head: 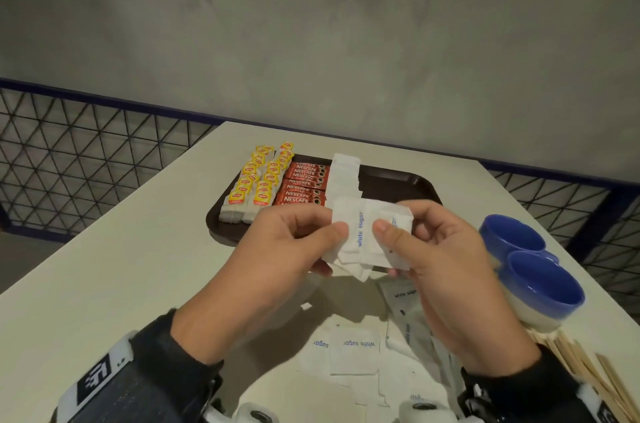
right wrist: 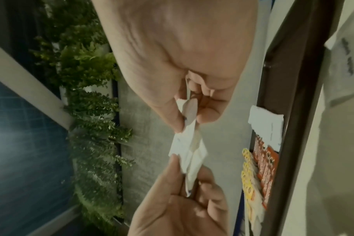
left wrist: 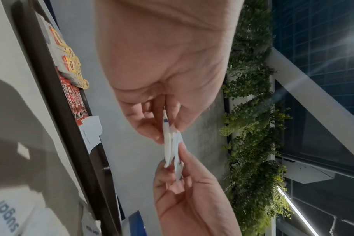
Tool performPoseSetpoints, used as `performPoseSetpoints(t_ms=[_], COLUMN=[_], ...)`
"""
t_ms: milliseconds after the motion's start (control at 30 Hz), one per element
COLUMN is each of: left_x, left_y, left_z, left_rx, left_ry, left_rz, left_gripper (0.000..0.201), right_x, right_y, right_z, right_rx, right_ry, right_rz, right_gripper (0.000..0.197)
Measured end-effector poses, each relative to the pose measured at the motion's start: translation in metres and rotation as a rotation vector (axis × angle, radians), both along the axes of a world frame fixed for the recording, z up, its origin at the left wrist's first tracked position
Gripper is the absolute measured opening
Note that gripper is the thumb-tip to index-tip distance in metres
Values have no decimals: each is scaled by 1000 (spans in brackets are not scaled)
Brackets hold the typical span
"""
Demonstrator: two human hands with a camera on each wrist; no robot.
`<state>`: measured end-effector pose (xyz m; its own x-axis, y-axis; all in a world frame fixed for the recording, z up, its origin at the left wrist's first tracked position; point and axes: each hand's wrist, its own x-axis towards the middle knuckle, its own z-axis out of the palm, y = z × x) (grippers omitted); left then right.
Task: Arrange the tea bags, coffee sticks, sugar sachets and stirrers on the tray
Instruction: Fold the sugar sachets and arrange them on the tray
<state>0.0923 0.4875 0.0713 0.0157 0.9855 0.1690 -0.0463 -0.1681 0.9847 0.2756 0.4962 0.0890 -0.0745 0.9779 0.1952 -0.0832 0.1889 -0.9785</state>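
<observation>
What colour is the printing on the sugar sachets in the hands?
Blue, on white paper: sugar sachets. The head view shows it best.

Sugar sachets (head: 367, 235): matt white paper, lightly creased, blue print. Coffee sticks (head: 304, 185): glossy red printed wrapping. Tea bags (head: 251, 188): white paper with yellow tags. Tray (head: 398, 180): dark brown, smooth, looks plastic, slight sheen. Stirrers (head: 588, 367): pale bare wood. Cups (head: 533, 270): glossy blue glaze inside, white outside. Table (head: 104, 266): smooth matt off-white. Wall (head: 311, 24): rough grey plaster.
</observation>
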Motion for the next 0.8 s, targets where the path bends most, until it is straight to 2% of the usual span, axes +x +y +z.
performPoseSetpoints(t_ms=[67,200,267,333,467,600,700,800], left_x=[-2,-4,-5,-4,2,3,-1,-4], left_y=[1,3,4,4,-1,-2,1,1], left_z=[2,4,2,1,1,1,1,1], left_rx=[-1,-32,-60,-89,-123,-135,-165,-146], left_ry=[-8,19,24,34,40,-87,-188,-120], left_rz=[57,101,96,73,-43,-94,-113,-175], left_gripper=[14,16,23,27,25,18,16,26], right_x=[2,3,5,7,1,-4,-2,-3], right_y=[-1,-2,-2,-4,-9,-10,-10,-8], right_z=[-1,-1,-2,-2,-2,-8,-8,-9], right_rx=[-13,0,59,194,371,355,285,237], right_ry=[-23,32,48,-33,-185,-424,-400,-258], right_rz=[-9,-76,-156,-218,-61,20,82,88], right_gripper=[18,21,21,20,18,38,37,24])
